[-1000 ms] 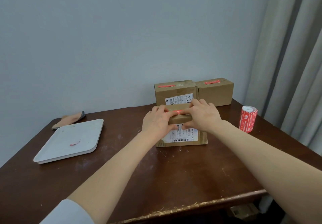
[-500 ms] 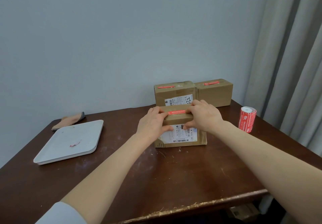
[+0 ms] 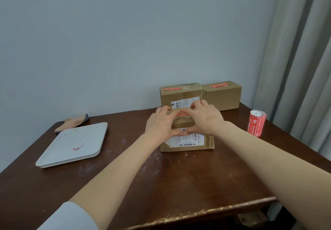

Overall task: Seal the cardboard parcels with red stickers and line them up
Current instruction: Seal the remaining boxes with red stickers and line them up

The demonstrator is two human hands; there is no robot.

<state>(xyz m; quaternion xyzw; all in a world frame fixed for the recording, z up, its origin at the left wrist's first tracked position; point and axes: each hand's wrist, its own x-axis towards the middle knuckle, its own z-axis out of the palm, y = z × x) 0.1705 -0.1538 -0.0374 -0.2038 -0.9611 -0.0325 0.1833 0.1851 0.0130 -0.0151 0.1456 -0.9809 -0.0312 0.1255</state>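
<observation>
A cardboard parcel (image 3: 189, 143) with a white shipping label stands mid-table. Across its top lies a red sticker (image 3: 182, 115), mostly covered by my fingers. My left hand (image 3: 159, 124) and my right hand (image 3: 206, 118) both rest over the parcel's top front edge. Their fingertips meet and press on the sticker, while the thumbs touch each other on the front face. Behind it, against the wall, two more parcels (image 3: 180, 93) (image 3: 223, 97) stand side by side, each with a red sticker on top.
A red sticker roll (image 3: 256, 123) stands upright at the right, near the grey curtain (image 3: 304, 68). A white tray (image 3: 71, 145) holding a red scrap (image 3: 78, 147) sits at the left, with a folded cloth (image 3: 73, 122) behind it. The table's worn front edge (image 3: 197, 213) is close.
My fingertips slid from the sticker's ends toward its middle and now meet there. The thumbs came together on the parcel's front. The parcel stayed put.
</observation>
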